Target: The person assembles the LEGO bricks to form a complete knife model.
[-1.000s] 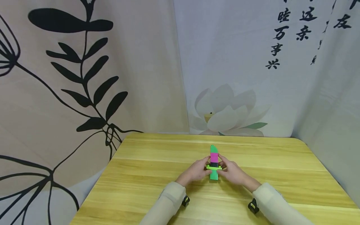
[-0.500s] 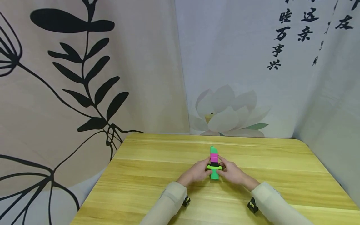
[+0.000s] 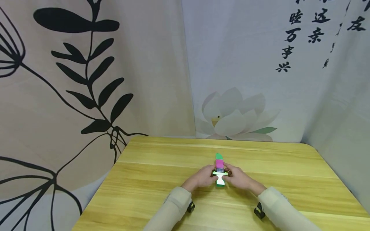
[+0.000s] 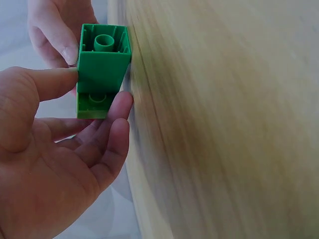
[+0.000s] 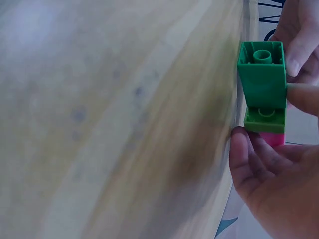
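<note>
Both hands hold a sword-shaped model of toy building bricks (image 3: 219,164) over the table. From its far tip it runs green, pink, black, a lime crosspiece (image 3: 220,173), then a green end brick (image 4: 102,72). My left hand (image 3: 202,176) pinches the left end of the crosspiece, thumb on the near side and fingers beyond. On the other side my right hand (image 3: 238,177) grips it in the same way. The right wrist view shows the hollow underside of the green end brick (image 5: 264,84) with a round tube inside; a little pink shows below the lime piece.
A wooden table (image 3: 162,160) spreads under the hands. Behind it hangs a pale curtain (image 3: 156,64) with black plant prints, a lotus and dark lettering. Black wrist cameras (image 3: 259,210) sit below both cuffs.
The brick model has tilted: its tip sits slightly lower in the head view, and its near green brick now gleams white. Both hands keep their hold almost in place.
</note>
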{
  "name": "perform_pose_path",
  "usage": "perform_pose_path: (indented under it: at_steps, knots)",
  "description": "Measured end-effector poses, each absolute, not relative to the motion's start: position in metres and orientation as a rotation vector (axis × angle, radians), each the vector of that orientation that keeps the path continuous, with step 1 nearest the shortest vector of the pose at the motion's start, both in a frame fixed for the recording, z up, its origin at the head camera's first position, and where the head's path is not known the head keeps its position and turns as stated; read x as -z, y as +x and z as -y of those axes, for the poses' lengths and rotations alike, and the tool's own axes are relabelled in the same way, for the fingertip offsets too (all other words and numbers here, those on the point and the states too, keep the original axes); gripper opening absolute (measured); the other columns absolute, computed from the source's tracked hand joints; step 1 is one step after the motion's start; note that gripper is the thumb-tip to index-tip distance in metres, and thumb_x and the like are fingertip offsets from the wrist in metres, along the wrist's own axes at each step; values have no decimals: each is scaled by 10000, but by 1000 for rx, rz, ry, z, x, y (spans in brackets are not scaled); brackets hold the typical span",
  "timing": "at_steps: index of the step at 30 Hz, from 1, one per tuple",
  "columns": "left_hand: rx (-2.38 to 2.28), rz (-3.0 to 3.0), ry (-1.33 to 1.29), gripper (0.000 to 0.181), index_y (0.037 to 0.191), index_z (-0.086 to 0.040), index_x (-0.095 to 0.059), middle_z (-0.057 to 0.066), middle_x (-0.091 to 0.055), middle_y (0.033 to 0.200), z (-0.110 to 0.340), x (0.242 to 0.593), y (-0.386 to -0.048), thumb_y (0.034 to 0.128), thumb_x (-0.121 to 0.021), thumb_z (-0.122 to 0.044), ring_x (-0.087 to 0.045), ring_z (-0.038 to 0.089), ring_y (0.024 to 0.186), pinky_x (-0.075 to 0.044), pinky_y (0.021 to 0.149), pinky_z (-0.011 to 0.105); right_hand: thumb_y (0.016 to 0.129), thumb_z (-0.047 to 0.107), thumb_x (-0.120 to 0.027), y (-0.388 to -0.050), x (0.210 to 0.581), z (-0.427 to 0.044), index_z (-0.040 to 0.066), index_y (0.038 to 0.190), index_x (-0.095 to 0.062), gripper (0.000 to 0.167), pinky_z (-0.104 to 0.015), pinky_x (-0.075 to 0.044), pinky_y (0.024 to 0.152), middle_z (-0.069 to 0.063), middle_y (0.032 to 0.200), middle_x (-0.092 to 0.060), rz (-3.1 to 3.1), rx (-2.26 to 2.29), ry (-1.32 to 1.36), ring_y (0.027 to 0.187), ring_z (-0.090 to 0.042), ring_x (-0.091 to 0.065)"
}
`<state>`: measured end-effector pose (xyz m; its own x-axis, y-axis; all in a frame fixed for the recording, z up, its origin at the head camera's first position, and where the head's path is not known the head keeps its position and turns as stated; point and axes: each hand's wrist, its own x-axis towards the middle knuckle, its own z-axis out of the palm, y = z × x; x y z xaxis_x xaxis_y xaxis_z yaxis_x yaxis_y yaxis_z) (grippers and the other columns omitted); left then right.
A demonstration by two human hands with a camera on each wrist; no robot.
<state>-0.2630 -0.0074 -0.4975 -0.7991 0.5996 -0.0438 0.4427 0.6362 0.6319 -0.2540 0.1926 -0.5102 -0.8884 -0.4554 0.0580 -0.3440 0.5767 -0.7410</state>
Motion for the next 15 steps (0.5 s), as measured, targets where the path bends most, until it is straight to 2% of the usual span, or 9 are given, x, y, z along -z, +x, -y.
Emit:
perform_pose_path:
  at_steps: [5, 10, 15]
  knots:
    - [-894, -2608, 837, 346, 1268, -47, -510, 26, -580, 1055, 8, 499, -263, 957, -572, -187, -530, 70, 902, -456, 820, 247, 930, 181, -605, -255, 511, -192, -76, 1422, -310, 628, -344, -458, 765, -145, 1174, -591, -2654, 1182, -685, 906, -169, -533]
    - [-901, -2592, 817, 341, 1264, -54, -512, 30, -588, 1098, 7, 500, -263, 959, -569, -196, -539, 75, 963, -452, 856, 257, 928, 177, -605, -255, 512, -193, -106, 1406, -312, 628, -274, -426, 643, -121, 1098, -603, -2663, 1162, -701, 791, -149, -489]
    - [-893, -2607, 841, 320, 1245, -57, -528, 53, -597, 1136, 8, 501, -263, 956, -572, -188, -546, 119, 1051, -437, 915, 291, 923, 174, -610, -253, 510, -193, -124, 1384, -337, 613, -263, -435, 639, -113, 1057, -611, -2657, 1179, -723, 785, -141, -501]
